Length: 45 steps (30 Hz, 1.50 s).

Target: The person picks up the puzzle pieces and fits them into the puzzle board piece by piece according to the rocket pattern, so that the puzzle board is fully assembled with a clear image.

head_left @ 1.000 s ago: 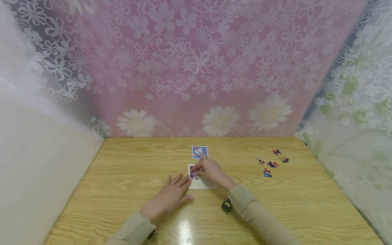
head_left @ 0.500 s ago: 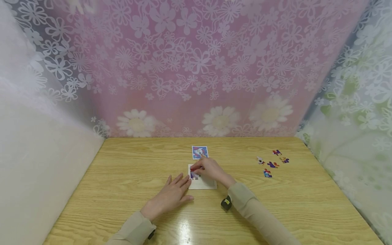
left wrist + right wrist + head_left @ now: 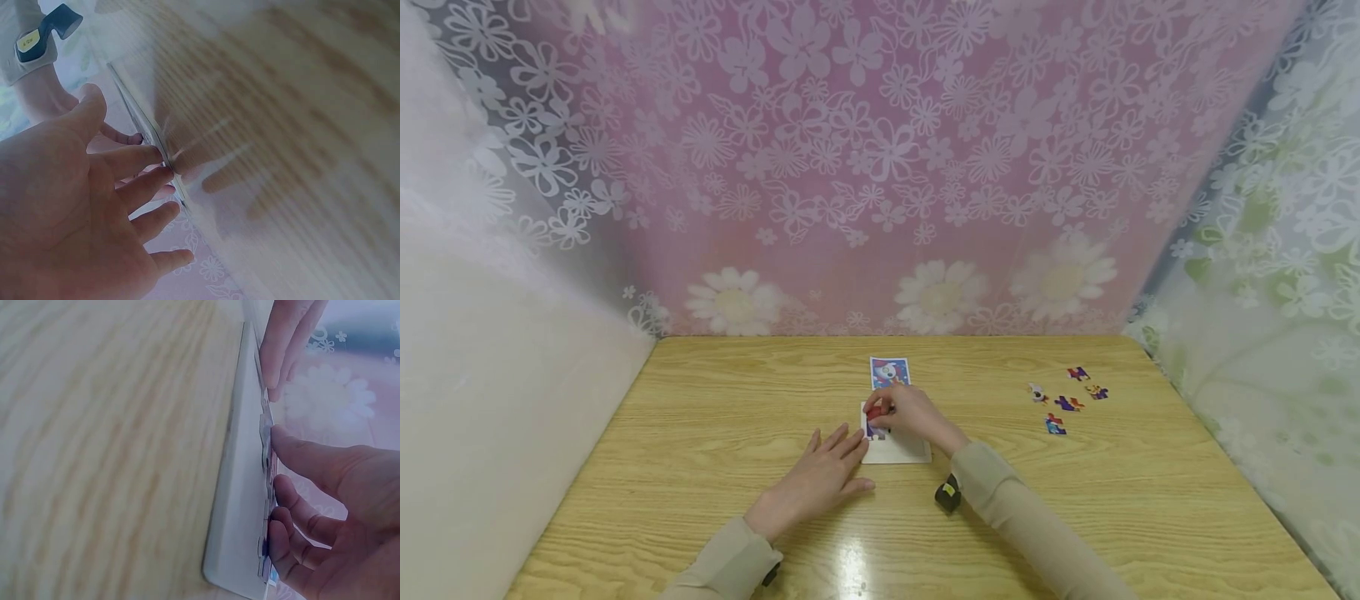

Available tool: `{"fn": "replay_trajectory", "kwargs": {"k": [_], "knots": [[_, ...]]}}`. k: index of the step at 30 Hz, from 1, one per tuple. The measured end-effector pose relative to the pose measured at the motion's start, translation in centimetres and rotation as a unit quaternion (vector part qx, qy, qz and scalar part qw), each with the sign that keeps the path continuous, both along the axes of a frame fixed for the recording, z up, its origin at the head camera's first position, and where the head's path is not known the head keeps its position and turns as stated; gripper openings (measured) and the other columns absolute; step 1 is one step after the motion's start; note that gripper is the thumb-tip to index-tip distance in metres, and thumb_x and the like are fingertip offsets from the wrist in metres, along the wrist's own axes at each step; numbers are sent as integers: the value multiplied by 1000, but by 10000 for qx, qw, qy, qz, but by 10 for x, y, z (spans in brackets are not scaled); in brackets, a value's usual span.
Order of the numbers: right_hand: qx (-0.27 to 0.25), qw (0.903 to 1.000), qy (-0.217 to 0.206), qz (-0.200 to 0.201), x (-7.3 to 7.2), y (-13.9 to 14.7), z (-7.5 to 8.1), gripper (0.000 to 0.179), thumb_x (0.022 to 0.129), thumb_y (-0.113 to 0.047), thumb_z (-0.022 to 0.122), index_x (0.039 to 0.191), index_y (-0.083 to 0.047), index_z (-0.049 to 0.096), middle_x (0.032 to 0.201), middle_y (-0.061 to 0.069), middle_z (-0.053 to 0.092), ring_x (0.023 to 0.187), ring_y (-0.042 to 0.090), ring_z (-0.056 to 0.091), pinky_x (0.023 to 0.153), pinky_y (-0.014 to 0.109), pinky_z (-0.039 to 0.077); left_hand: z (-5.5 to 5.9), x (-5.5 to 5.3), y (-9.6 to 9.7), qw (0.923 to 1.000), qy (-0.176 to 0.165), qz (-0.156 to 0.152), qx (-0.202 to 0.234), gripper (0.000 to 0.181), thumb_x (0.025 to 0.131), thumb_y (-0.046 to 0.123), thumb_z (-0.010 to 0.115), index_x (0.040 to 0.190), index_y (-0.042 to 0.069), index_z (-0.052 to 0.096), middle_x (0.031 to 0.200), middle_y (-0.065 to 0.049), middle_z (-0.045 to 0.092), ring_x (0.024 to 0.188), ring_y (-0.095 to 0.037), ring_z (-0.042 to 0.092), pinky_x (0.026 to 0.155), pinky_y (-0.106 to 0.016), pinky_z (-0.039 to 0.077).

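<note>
A white puzzle tray (image 3: 895, 454) lies at the middle of the table, with joined jigsaw pieces (image 3: 876, 432) in its upper left part. My right hand (image 3: 917, 415) is over it, thumb and curled fingers pinching a red jigsaw piece (image 3: 876, 412) at the top left. In the right wrist view, the fingertips (image 3: 279, 487) are right at the pieces on the tray. My left hand (image 3: 823, 475) lies flat with fingers spread, its fingertips (image 3: 164, 174) touching the tray's left edge. The right hand hides the tray's upper right part.
A small printed picture card (image 3: 890, 372) lies just beyond the tray. Several loose jigsaw pieces (image 3: 1067, 403) are scattered on the right of the wooden table (image 3: 722, 417). Flowered curtains (image 3: 880, 183) hang behind and at the sides.
My right thumb and fingers have shifted slightly over the tray's top left, and more of the red piece shows between them. The right wrist has turned a little. The left hand stays still.
</note>
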State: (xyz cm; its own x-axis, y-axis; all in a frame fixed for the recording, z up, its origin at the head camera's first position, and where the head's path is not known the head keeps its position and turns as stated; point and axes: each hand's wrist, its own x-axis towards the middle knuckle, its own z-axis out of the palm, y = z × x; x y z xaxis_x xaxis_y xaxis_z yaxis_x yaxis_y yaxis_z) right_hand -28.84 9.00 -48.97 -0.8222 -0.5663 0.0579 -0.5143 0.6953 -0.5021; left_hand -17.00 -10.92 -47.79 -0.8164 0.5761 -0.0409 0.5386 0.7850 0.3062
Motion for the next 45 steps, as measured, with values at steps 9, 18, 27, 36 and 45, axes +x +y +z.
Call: {"fn": "replay_trajectory", "kwargs": {"k": [9,18,27,36,45], "knots": [[-243,9995,-204,10,-2,4,-1,14,93,-14,75,107,-15,78,76,-6,65,66,8,51,60,24,41,0,0,1,10000,51,-16,29,67,103,45,53,152,0,44,159,-17,39,150,-42,28,116,-70,20],[-380,9989,-243,-86,-2,5,-3,16,93,-17,75,109,-16,77,77,-6,64,66,7,53,60,24,44,1,-1,1,10000,60,-49,-1,67,103,46,53,152,0,44,159,-17,39,150,-42,28,116,-69,21],[-1045,9882,-576,-960,3,20,2,24,102,-33,62,113,-16,76,94,1,72,75,14,64,55,25,51,0,-1,2,10000,49,-32,-46,68,103,47,53,152,0,44,159,-17,38,150,-41,28,116,-69,21],[-1612,9819,-361,-924,9,38,1,26,104,-29,60,115,-12,76,102,5,76,87,17,68,71,29,57,-1,-1,2,10000,-39,-15,-9,68,104,47,52,153,1,42,161,-17,36,150,-41,26,117,-69,18],[-1982,9737,-104,-1117,12,68,2,27,105,-25,58,118,-7,74,111,9,75,95,27,72,77,35,60,-3,-1,1,9999,-75,53,95,68,104,46,52,153,1,42,161,-17,35,151,-41,25,118,-68,17]]}}
